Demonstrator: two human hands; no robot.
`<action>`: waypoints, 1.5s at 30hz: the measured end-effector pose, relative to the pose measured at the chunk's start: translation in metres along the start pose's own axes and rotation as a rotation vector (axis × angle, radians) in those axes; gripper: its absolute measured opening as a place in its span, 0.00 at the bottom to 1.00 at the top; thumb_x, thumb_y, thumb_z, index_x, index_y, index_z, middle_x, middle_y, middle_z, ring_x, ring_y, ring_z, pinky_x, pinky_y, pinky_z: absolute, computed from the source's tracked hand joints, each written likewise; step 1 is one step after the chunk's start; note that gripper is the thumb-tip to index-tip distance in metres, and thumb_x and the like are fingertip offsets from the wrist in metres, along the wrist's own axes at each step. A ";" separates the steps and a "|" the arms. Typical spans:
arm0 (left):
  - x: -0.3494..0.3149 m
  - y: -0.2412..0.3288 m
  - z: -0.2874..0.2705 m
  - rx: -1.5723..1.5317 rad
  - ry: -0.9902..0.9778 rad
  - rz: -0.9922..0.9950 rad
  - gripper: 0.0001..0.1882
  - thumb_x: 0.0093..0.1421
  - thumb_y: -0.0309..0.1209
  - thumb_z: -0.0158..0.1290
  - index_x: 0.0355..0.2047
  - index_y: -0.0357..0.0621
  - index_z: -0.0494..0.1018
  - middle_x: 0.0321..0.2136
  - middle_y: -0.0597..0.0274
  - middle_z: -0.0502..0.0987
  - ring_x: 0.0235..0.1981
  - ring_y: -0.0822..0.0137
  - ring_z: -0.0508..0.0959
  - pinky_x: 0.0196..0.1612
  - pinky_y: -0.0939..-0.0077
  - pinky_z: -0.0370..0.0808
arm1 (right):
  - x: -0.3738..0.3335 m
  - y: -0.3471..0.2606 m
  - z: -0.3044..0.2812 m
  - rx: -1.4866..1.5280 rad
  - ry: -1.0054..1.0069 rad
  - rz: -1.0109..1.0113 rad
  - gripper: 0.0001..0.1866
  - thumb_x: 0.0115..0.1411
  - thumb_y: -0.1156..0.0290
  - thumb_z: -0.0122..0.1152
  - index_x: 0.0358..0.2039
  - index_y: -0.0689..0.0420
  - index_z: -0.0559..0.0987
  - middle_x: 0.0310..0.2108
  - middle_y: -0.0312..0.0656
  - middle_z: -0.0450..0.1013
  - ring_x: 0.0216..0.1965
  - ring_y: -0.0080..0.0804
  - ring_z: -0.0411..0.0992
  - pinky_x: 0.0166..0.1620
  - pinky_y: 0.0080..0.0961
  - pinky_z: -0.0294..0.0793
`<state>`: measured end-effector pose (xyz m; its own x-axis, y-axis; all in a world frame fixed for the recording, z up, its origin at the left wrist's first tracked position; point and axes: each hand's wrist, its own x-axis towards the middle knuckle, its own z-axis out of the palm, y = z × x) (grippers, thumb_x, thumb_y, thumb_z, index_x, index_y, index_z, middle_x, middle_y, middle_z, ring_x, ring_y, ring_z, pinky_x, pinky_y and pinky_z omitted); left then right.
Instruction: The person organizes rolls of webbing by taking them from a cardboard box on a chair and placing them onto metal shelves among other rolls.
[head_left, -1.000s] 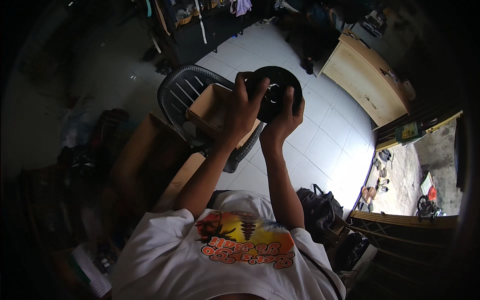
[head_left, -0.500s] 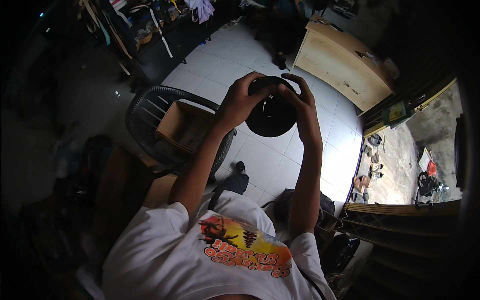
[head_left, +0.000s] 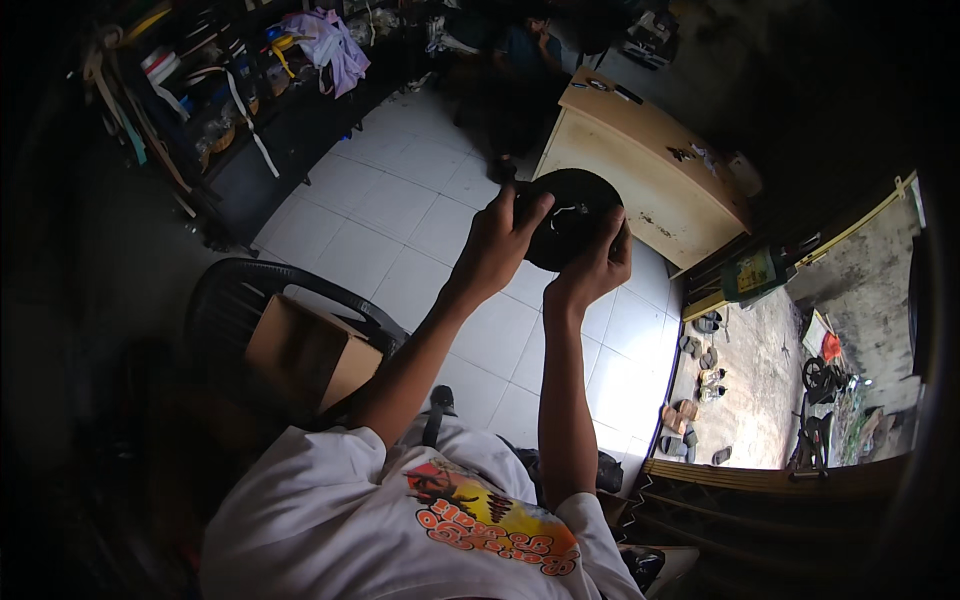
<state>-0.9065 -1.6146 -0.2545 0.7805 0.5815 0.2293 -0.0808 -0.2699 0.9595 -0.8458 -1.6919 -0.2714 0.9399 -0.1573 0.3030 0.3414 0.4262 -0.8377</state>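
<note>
Between my two hands, held up in front of me over the tiled floor, is a black round disc-shaped object point(head_left: 572, 195). Small bright marks show near its middle; its exact kind is too dark to make out. My left hand point(head_left: 497, 248) grips its left edge, thumb lying over the face and fingers behind. On the lower right edge, my right hand point(head_left: 592, 272) holds it the same way, its fingers closed round the rim. Both forearms reach up from the white shirt sleeves.
A black plastic chair point(head_left: 215, 290) bearing a cardboard box point(head_left: 350, 372) stands at left. Beyond are a rack with straps and cloth point(head_left: 335, 50), a wooden desk point(head_left: 640, 175) and a seated person point(head_left: 530, 50). Footwear point(head_left: 712, 378) lies outside the doorway at right.
My view has swung, and the desk, chair and doorway sit further left in it. My hands have shifted from the disc's upper edge to its sides, and its face is tilted differently.
</note>
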 end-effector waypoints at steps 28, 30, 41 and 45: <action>0.397 -0.084 0.108 0.207 0.522 0.028 0.28 0.69 0.48 0.36 0.54 0.34 0.61 0.46 0.38 0.73 0.48 0.44 0.74 0.50 0.58 0.70 | 0.338 0.220 0.170 -0.014 -0.530 0.135 0.19 0.63 0.63 0.57 0.46 0.63 0.67 0.39 0.48 0.72 0.42 0.32 0.71 0.48 0.26 0.68; 0.411 -0.091 0.082 0.273 0.528 0.002 0.25 0.69 0.46 0.37 0.54 0.34 0.62 0.46 0.39 0.73 0.48 0.44 0.74 0.50 0.58 0.70 | 0.356 0.228 0.190 -0.005 -0.730 0.294 0.19 0.59 0.63 0.62 0.40 0.61 0.66 0.34 0.45 0.72 0.38 0.29 0.70 0.44 0.23 0.68; 0.569 -0.140 0.002 0.178 0.569 0.116 0.22 0.68 0.40 0.43 0.55 0.37 0.62 0.46 0.43 0.74 0.50 0.49 0.74 0.52 0.65 0.68 | 0.416 0.319 0.376 0.090 -0.658 0.131 0.19 0.64 0.64 0.55 0.47 0.67 0.75 0.39 0.44 0.75 0.40 0.26 0.72 0.47 0.22 0.69; 0.637 -0.176 -0.008 0.220 0.686 0.200 0.25 0.69 0.42 0.39 0.59 0.37 0.57 0.51 0.40 0.69 0.55 0.48 0.70 0.56 0.64 0.65 | 0.406 0.373 0.424 0.131 -0.466 0.120 0.20 0.67 0.60 0.51 0.49 0.65 0.69 0.43 0.45 0.70 0.45 0.28 0.67 0.52 0.24 0.65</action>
<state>-0.4004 -1.1904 -0.2756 0.1965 0.8338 0.5160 0.0016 -0.5265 0.8502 -0.3354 -1.2190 -0.2683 0.8634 0.3018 0.4042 0.2003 0.5304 -0.8238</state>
